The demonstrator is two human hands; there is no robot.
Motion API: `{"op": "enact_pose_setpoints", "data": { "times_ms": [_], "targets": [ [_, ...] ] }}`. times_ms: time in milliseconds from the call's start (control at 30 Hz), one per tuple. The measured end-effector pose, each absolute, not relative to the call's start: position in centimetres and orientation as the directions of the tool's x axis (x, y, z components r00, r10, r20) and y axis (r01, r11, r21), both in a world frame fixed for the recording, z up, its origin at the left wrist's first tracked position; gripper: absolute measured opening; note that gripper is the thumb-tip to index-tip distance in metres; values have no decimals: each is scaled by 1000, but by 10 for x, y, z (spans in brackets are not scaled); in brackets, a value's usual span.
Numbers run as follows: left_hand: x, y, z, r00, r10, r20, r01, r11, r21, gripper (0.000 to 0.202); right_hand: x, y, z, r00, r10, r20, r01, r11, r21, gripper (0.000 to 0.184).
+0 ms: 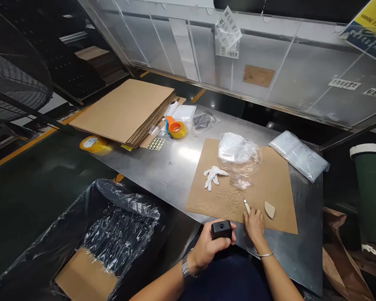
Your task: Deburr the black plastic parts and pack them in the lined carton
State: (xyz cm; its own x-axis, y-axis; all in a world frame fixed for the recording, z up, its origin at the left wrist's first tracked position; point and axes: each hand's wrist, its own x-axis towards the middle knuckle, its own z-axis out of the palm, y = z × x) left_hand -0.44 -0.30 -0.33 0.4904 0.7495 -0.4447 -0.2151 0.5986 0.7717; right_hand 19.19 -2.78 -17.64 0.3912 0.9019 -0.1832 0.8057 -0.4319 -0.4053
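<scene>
My left hand [210, 246] is closed around a small black block [221, 229], held just off the near edge of the metal table [163, 167]. My right hand [255, 223] rests on a brown cardboard sheet [269, 188], fingers curled round a small knife [246, 205] whose blade points away from me. A beige wedge-shaped piece [269, 209] lies on the sheet just right of that hand. White gloves [213, 175] and a crumpled clear plastic bag [240, 156] lie farther up the sheet.
A stack of flat cardboard [125, 110] fills the table's far left, with an orange tape dispenser [176, 128], a yellow tape roll [93, 144] and a dotted sticker sheet [156, 144] nearby. A bag of white packets [299, 155] lies far right. A plastic-lined bin [106, 242] stands at my left.
</scene>
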Motion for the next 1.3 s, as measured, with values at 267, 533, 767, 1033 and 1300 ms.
{"op": "enact_pose_setpoints", "data": {
  "times_ms": [267,533,767,1033,1300],
  "targets": [
    [-1,-1,0,471,730,-496,-292,659,693,26,205,-27,-205,356,914,-193,904,-389,-175,17],
    [-1,2,-2,528,639,-559,-384,767,514,29,205,-29,-209,337,928,-159,921,-360,-148,19],
    [-6,6,-4,519,551,-654,-453,826,336,40,225,-26,-189,463,886,-5,863,-453,-223,33],
    [-14,-1,-7,446,838,-316,77,316,946,31,254,-5,-131,383,924,13,805,-326,-496,43],
    [-11,6,-1,581,813,-35,283,-161,945,21,162,-28,27,-488,824,288,404,505,-763,44]
  ]
}}
